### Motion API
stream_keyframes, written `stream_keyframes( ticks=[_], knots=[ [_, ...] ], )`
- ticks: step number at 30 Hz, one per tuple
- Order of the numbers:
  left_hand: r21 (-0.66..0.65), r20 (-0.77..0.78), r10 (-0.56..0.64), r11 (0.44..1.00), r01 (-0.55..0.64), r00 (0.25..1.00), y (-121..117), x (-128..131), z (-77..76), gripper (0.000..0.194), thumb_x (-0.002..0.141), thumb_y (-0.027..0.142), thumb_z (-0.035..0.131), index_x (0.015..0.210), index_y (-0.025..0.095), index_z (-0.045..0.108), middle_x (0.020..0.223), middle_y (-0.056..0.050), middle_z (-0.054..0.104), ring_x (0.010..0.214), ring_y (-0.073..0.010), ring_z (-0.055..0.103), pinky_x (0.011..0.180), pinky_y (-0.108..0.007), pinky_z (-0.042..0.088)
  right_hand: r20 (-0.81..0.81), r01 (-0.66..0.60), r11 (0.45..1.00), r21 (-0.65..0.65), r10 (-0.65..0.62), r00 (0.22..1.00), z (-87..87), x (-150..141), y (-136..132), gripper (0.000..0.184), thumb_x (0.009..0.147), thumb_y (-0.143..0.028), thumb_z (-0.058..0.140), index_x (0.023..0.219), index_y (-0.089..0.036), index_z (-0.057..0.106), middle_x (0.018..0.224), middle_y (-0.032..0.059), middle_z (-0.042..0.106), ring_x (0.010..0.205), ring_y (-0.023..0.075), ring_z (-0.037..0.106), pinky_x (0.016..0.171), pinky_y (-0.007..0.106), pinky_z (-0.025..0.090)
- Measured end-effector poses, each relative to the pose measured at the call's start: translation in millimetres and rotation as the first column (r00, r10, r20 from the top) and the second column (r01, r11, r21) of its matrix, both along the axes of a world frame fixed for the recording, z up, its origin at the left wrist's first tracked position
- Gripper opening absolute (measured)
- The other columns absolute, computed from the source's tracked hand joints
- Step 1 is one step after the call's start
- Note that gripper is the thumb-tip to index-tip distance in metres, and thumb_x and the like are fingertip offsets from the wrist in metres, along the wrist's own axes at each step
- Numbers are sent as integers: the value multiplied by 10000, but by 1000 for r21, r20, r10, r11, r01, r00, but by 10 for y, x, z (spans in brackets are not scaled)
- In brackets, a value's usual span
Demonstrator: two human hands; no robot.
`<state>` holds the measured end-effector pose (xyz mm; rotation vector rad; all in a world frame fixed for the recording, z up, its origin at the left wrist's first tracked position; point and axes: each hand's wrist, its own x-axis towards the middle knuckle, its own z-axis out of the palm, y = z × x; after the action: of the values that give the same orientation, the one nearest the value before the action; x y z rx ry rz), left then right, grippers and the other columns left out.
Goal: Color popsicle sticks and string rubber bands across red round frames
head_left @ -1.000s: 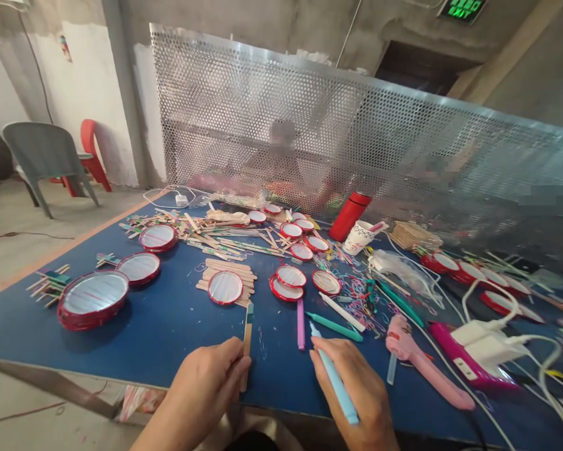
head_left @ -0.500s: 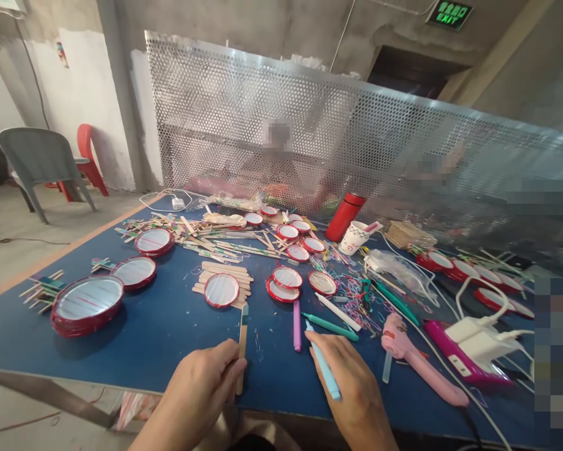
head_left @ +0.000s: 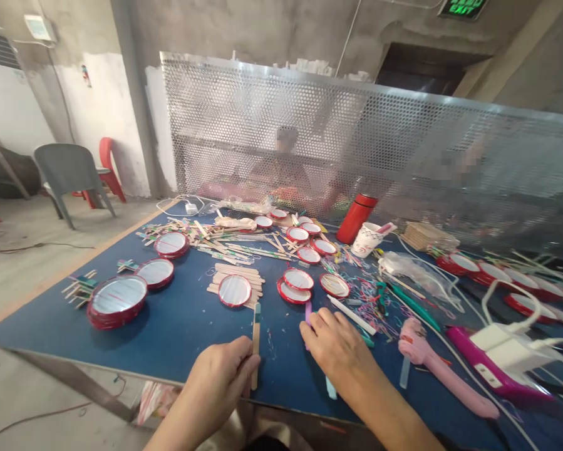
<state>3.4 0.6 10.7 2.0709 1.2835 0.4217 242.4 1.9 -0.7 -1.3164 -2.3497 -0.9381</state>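
Note:
My left hand (head_left: 220, 382) is shut on an upright wooden craft stick (head_left: 255, 344) with a green-banded top, near the table's front edge. My right hand (head_left: 337, 347) lies palm down, its fingertips at a purple marker (head_left: 307, 316). A light blue marker (head_left: 330, 387) runs under that palm, its upper part hidden, and I cannot tell whether it is gripped. A white stick (head_left: 351, 314) lies just beyond my right fingers. A red-rimmed round disc (head_left: 234, 290) rests on several craft sticks ahead of my hands.
The blue table (head_left: 182, 335) holds loose craft sticks, more red-rimmed discs, tangled coloured threads (head_left: 368, 300), a pink glue gun (head_left: 431, 369), a red flask (head_left: 356, 218) and a paper cup (head_left: 368, 241). A person (head_left: 285, 163) sits behind a perforated metal screen (head_left: 281, 119).
My right hand has moved forward and left, now covering most of the light blue marker and reaching the purple marker. My left hand stays on the stick. The whole view has shifted slightly.

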Motion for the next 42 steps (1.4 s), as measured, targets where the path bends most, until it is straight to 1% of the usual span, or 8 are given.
stream_keyframes(
  ticks=[9, 15, 18, 21, 27, 32, 38, 42],
  knots=[
    [-3, 4, 21, 1000, -21, 1000, -33, 7, 34, 293, 984, 288, 366, 694, 249, 385, 681, -47, 706, 640, -199, 652, 622, -255, 393, 30, -266, 963, 37, 265, 964, 151, 63, -101, 311, 937, -28, 429, 835, -179, 680, 665, 26, 618, 582, 195, 535, 587, 349, 386],
    [11, 41, -4, 1000, 3, 999, -33, 5, -3, 298, 988, 271, 387, 692, 242, 415, 672, -33, 706, 631, -187, 645, 608, -245, 374, -285, -426, 886, 182, 462, 840, 103, -131, -467, 179, 942, -9, 503, 1011, -121, 625, 750, 50, 671, 637, 141, 606, 612, 270, 509],
    [29, 41, -1, 1000, -1, 999, -43, 7, -2, 296, 988, 266, 408, 693, 239, 413, 664, -26, 698, 620, -178, 632, 600, -238, 366, -584, -308, 905, 295, 426, 691, -76, -299, -584, 235, 825, 1, 704, 929, -165, 574, 684, -24, 607, 559, 89, 567, 556, 208, 509],
    [44, 37, 4, 999, -6, 999, -52, 3, 2, 299, 991, 266, 421, 694, 237, 414, 672, -24, 697, 616, -170, 621, 598, -235, 363, -846, -247, 933, 261, 345, 407, -199, -502, -618, 241, 840, -25, 692, 867, -208, 537, 636, -75, 558, 480, 65, 543, 481, 174, 485],
    [50, 39, 7, 999, -9, 999, -62, -10, -36, 279, 976, 253, 419, 697, 234, 407, 674, -32, 691, 592, -165, 594, 573, -240, 349, -963, -206, 943, 261, 269, 10, -270, -915, -480, 96, 977, -175, 586, 1042, -187, 655, 738, -12, 714, 572, 116, 652, 519, 220, 531],
    [54, 74, -19, 998, 15, 997, -75, -1, -66, 253, 980, 250, 388, 730, 234, 423, 692, -29, 696, 582, -156, 571, 580, -244, 356, -950, -228, 928, 294, 309, 35, -419, -1011, -467, 87, 978, -195, 613, 1033, -221, 675, 743, -20, 686, 648, 145, 676, 582, 263, 557],
    [60, 50, -15, 998, 12, 999, -79, 7, -40, 257, 990, 257, 396, 735, 239, 419, 677, -18, 662, 571, -149, 544, 566, -249, 353, -904, -298, 925, 235, 321, 283, -507, -876, -487, 186, 950, -89, 602, 1102, -183, 655, 836, 39, 738, 714, 170, 729, 638, 282, 620],
    [79, 63, -20, 997, 15, 998, -84, 6, -47, 267, 993, 258, 413, 728, 233, 439, 665, -13, 656, 557, -138, 533, 549, -240, 345, -921, -236, 939, 251, 307, 241, -559, -903, -458, 154, 947, -107, 611, 1062, -181, 681, 839, 50, 748, 716, 174, 737, 647, 283, 626]
  ],
)
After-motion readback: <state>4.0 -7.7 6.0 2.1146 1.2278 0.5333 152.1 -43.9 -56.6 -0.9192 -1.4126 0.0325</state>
